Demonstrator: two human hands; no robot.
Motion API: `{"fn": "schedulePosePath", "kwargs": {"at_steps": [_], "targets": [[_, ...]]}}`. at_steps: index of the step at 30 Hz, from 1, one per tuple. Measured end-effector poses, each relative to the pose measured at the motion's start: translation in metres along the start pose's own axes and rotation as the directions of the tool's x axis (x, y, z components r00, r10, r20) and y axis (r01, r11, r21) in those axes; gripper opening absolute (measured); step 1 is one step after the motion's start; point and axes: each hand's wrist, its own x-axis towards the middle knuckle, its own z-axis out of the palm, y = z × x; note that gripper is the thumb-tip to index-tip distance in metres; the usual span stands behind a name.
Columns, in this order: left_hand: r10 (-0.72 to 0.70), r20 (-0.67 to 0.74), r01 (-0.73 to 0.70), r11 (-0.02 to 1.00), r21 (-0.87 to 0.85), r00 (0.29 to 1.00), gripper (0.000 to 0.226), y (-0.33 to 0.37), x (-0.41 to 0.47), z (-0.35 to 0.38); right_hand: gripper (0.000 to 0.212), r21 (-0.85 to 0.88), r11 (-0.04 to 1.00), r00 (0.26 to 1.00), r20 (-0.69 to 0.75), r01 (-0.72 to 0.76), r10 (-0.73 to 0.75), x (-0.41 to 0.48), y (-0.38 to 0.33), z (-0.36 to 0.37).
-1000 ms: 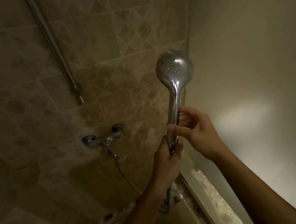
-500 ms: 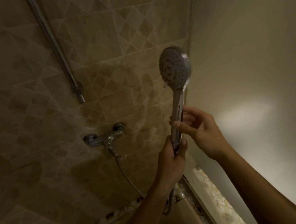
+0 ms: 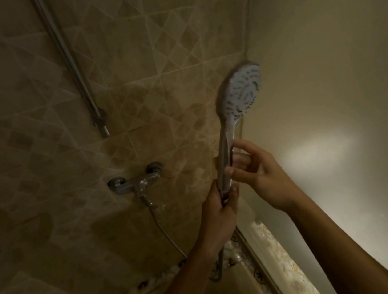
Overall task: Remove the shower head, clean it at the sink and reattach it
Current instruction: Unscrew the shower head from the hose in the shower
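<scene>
Shower head stood beside the wall corner, left hand gripping its foot, right hand pinching its handle; tap leftward.

Shower head: pale grey-white face dotted with dark nozzle rings, handle chrome. Wall tiles: beige-brown, diamond pattern. Side wall: plain cream. Tap, rail, hose: silver. Border: white-tan mottled.
</scene>
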Motion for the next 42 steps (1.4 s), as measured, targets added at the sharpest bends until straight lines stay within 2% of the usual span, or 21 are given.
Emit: {"fn": "schedulePosePath", "kwargs": {"at_steps": [1, 3, 6, 8, 11, 14, 15, 17, 20, 21, 23, 27, 29, 31, 33, 36, 39, 40, 41, 42], "targets": [[0.006, -0.005, -0.006, 1.0, -0.003, 1.0, 0.018, 0.0, 0.0, -0.001, 0.055, 0.029, 1.0, 0.999, 0.032, -0.007, 0.006, -0.001, 0.0, -0.001], [0.004, 0.011, -0.004, 1.0, -0.003, 1.0, 0.018, 0.0, 0.0, -0.003, 0.051, -0.054, 0.998, 0.999, 0.043, 0.029, -0.027, -0.003, -0.002, -0.001], [0.016, 0.048, -0.018, 0.999, 0.028, 0.999, 0.035, 0.002, 0.0, -0.003, 0.047, -0.335, 0.936, 0.988, -0.066, 0.111, -0.141, -0.002, -0.004, 0.004], [-0.004, 0.055, 0.002, 0.999, 0.039, 0.998, 0.036, 0.002, -0.001, -0.001, 0.05, -0.397, 0.911, 0.974, -0.143, 0.108, -0.178, -0.001, -0.004, 0.008], [-0.013, 0.02, 0.013, 1.0, 0.014, 1.0, 0.023, -0.001, -0.002, 0.0, 0.056, -0.312, 0.948, 0.974, -0.187, 0.067, -0.131, -0.002, -0.003, 0.005], [0.007, 0.002, -0.007, 1.0, 0.012, 1.0, 0.01, -0.003, -0.005, 0.001, 0.051, -0.035, 0.999, 0.995, -0.09, 0.03, -0.033, -0.005, -0.003, 0.001], [-0.003, -0.008, 0.003, 1.0, 0.008, 1.0, 0.01, -0.002, -0.006, 0.002, 0.05, 0.004, 1.0, 0.997, -0.069, 0.021, -0.021, -0.006, -0.003, 0.002], [-0.024, -0.018, 0.025, 1.0, 0.006, 1.0, 0.012, -0.002, -0.006, 0.004, 0.048, -0.075, 0.997, 0.995, -0.091, 0.033, -0.04, -0.007, -0.004, 0.006], [-0.059, 0.008, 0.059, 0.998, 0.023, 0.998, 0.032, -0.001, -0.008, 0.006, 0.055, -0.373, 0.927, 0.962, -0.234, 0.047, -0.143, -0.007, -0.001, 0.015], [-0.069, 0.009, 0.069, 0.997, 0.02, 0.998, 0.028, -0.001, -0.009, 0.006, 0.057, -0.385, 0.922, 0.953, -0.264, 0.039, -0.151, -0.007, 0.001, 0.014], [-0.067, 0.001, 0.067, 0.998, 0.008, 0.998, 0.018, -0.003, -0.01, 0.006, 0.056, -0.296, 0.955, 0.961, -0.255, 0.024, -0.103, -0.007, 0.002, 0.009], [-0.067, -0.007, 0.067, 0.998, 0.008, 0.998, 0.017, -0.004, -0.015, 0.008, 0.054, 0.059, 0.998, 0.999, -0.037, -0.015, 0.017, -0.012, 0.004, -0.002], [-0.071, -0.007, 0.071, 0.997, 0.021, 0.997, 0.015, -0.004, -0.016, 0.01, 0.055, -0.012, 1.0, 0.999, -0.037, -0.006, 0.005, -0.014, 0.007, 0.002], [-0.071, -0.01, 0.072, 0.997, 0.023, 0.997, 0.033, -0.004, -0.016, 0.012, 0.056, -0.239, 0.971, 0.989, -0.137, 0.016, -0.05, -0.015, 0.008, 0.009], [-0.085, -0.023, 0.085, 0.996, 0.002, 0.996, 0.041, -0.004, -0.016, 0.012, 0.052, -0.341, 0.94, 0.974, -0.203, 0.023, -0.098, -0.014, 0.01, 0.014], [-0.049, -0.047, 0.048, 0.999, -0.02, 0.998, 0.034, 0.001, -0.018, 0.011, 0.05, -0.227, 0.974, 0.982, -0.184, 0.0, -0.043, -0.011, 0.011, 0.009], [-0.046, -0.074, 0.044, 0.998, -0.034, 0.996, 0.03, 0.003, -0.019, 0.011, 0.056, 0.042, 0.998, 0.996, -0.066, -0.052, 0.055, -0.013, 0.01, 0.001], [-0.046, -0.078, 0.043, 0.998, -0.041, 0.996, 0.028, 0.001, -0.018, 0.01, 0.053, 0.077, 0.995, 0.998, -0.007, -0.057, 0.058, -0.014, 0.009, 0.001], [-0.048, -0.072, 0.045, 0.998, -0.037, 0.996, 0.026, 0.0, -0.016, 0.009, 0.045, 0.025, 0.999, 0.999, 0.026, -0.033, 0.033, -0.014, 0.008, 0.002], [-0.051, -0.062, 0.05, 0.999, -0.023, 0.997, 0.026, 0.0, -0.015, 0.009, 0.034, -0.104, 0.995, 1.0, 0.018, 0.013, -0.011, -0.014, 0.007, 0.004]]}}
